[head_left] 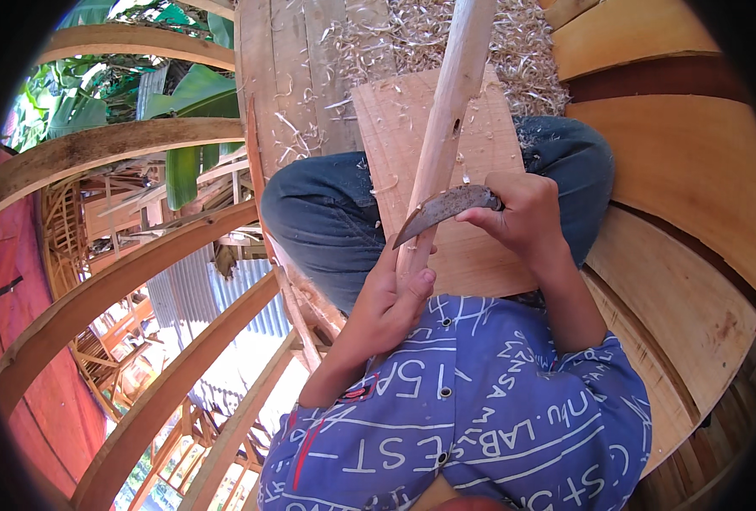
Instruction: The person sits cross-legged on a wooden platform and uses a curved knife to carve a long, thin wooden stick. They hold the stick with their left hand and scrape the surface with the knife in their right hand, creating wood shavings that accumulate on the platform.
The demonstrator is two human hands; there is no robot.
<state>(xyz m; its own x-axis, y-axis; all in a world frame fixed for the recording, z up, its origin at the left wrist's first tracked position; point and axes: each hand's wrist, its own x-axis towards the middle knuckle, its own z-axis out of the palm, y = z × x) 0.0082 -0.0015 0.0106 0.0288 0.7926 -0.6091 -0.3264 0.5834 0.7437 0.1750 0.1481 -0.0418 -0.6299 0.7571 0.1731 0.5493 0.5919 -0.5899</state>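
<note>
My left hand [396, 300] is closed around the near end of a long, pale wooden pole [442, 136], which slants away from me toward the top of the view. In my right hand [523, 215] is a curved knife [448, 207] with a dark, stained blade. The blade lies across the pole just beyond my left hand, its tip pointing left and toward me. Its handle is mostly hidden in my fist. Under the pole, a flat wooden board [488, 264] rests across my lap, with a few shavings on it.
Curled wood shavings [523, 60] are heaped on the plank floor [288, 51] beyond my crossed legs [322, 217]. A slatted wooden railing [139, 234] runs along the left, with leaves and corrugated metal sheets [182, 285] outside. Wide wooden planks [659, 145] form the right side.
</note>
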